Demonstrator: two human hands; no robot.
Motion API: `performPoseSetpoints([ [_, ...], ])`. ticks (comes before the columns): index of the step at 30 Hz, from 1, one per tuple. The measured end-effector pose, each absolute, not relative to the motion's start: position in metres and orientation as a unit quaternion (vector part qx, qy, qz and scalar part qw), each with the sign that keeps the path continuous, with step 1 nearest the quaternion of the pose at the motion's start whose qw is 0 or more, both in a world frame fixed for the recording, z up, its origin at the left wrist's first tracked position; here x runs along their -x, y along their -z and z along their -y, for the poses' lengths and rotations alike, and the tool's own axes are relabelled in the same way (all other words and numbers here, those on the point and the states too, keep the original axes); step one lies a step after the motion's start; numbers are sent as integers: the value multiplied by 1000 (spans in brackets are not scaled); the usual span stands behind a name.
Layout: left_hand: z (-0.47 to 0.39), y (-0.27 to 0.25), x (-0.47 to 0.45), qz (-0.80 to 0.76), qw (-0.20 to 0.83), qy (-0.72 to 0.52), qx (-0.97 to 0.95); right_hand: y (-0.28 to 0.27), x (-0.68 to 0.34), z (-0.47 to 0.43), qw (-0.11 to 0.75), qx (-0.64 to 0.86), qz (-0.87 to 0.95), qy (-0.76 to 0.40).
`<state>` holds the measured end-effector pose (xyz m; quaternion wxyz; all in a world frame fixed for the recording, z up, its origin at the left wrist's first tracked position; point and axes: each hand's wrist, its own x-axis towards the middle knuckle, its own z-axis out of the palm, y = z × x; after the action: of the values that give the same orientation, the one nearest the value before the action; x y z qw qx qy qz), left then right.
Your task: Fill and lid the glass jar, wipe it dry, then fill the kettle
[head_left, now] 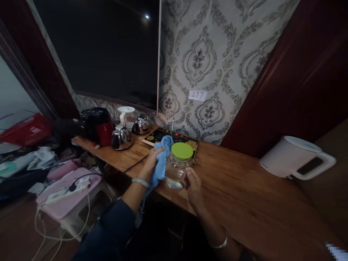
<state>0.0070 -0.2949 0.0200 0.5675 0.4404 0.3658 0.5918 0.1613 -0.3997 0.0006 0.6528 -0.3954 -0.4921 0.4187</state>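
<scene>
Glass jar with lime-green lid, upright near the front edge of the wooden counter, just in front of a black induction cooktop with floral print and lit indicators. Pressed against the jar's left side: a blue cloth, bunched and gripped in the left hand, fingers closed around the fabric, bangle on the wrist. On the jar's right side near the base: the right hand, fingers curled and touching the glass; how firm the hold is, impossible to tell. Further left along the counter: two shiny steel kettles, a red-and-black appliance, a white stand-like item behind. Far right: a white electric kettle, well apart from the jar. Behind, patterned wallpaper with a label reading 277 and a dark screen. Lower left: a pink stool bearing a power strip and cables.
</scene>
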Motion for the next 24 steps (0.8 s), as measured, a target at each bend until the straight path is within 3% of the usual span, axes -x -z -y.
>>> performPoseSetpoints([
  [5, 306, -15, -12, -367, 567, -576, -459, 4, -161, 395, 682, 394, 487, -377],
  [12, 334, 8, -25, -415, 433, -641, -480, 8, -159, 395, 685, 398, 492, -361],
  [16, 371, 31, -37, -439, 227, -660, -565, 12, -159, 393, 692, 395, 488, -356],
  [20, 402, 22, -38, -370, -18, -588, -719, 20, -164, 393, 701, 394, 485, -343],
  [24, 411, -25, -43, -305, -71, -491, -813, 44, -170, 396, 705, 414, 484, -311],
])
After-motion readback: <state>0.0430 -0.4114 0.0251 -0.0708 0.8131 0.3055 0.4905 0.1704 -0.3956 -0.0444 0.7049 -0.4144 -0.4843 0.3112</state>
